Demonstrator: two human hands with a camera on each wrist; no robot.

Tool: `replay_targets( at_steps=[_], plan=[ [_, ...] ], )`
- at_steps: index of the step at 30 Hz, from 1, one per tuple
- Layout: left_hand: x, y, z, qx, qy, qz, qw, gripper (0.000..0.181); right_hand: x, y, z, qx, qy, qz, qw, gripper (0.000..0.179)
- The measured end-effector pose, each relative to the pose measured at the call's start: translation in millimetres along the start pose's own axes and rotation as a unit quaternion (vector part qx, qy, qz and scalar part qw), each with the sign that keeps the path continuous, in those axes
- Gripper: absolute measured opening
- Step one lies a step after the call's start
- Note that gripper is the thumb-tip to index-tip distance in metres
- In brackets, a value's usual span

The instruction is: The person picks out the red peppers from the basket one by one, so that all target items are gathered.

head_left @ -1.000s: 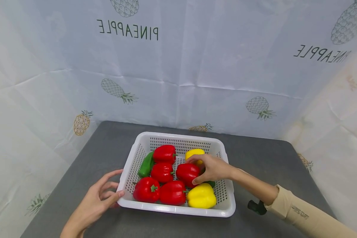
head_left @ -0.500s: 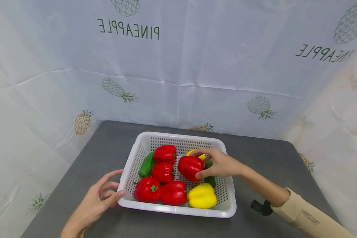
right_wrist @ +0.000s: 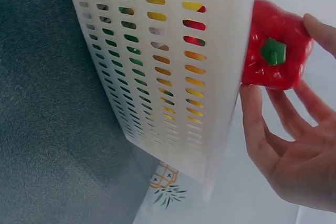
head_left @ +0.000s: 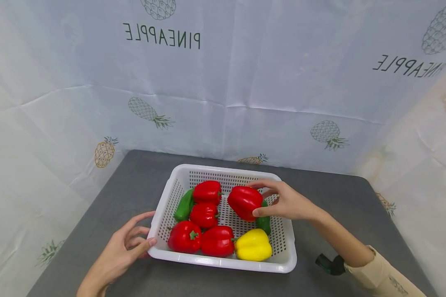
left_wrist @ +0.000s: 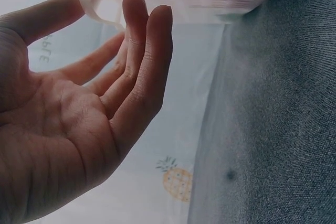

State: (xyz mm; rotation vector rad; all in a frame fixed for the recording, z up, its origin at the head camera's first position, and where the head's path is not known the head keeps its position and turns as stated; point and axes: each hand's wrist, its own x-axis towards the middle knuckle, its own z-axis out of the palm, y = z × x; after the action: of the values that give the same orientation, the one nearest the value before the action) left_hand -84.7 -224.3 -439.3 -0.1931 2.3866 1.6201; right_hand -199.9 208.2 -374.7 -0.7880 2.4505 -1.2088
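My right hand (head_left: 288,200) pinches a glossy red bell pepper (head_left: 244,203) between thumb and fingers, over the right half of a white plastic basket (head_left: 223,259). In the right wrist view, the red bell pepper (right_wrist: 278,51) shows its green stem end, level with the basket's rim. My left hand (head_left: 115,249) rests its thumb and forefinger against the basket's left rim, its other fingers loosely bent beside the wall. Left in the basket are several red bell peppers (head_left: 208,192), a yellow bell pepper (head_left: 253,245), a long green pepper (head_left: 184,205) and a dark green cucumber-like vegetable (head_left: 263,222).
The basket stands on a dark grey table (head_left: 148,173). Behind and around it hangs a white cloth (head_left: 223,82) printed with pineapples. A dark green strap-like object (head_left: 330,264) shows beneath my right forearm.
My right hand has raised the red bell pepper and carried it back and to the right. The yellow pepper at the back is now hidden. My left hand stays at the rim.
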Motion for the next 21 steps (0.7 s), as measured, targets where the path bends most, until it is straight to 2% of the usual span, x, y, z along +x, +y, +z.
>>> replay_targets(
  at_steps=[15, 21],
  plan=[
    [-2.0, -1.0, 0.6, -0.01, 0.002, 0.012, 0.9999, 0.079, -20.7, -1.1, -6.8, 0.011, 0.068, -0.013, 0.9975, 0.066],
    [-2.7, -2.9, 1.3, -0.021, -0.002, 0.02, 0.9996, 0.079, -29.1, -0.9, -8.3, 0.028, 0.097, -0.003, 0.9949, 0.065]
  ],
)
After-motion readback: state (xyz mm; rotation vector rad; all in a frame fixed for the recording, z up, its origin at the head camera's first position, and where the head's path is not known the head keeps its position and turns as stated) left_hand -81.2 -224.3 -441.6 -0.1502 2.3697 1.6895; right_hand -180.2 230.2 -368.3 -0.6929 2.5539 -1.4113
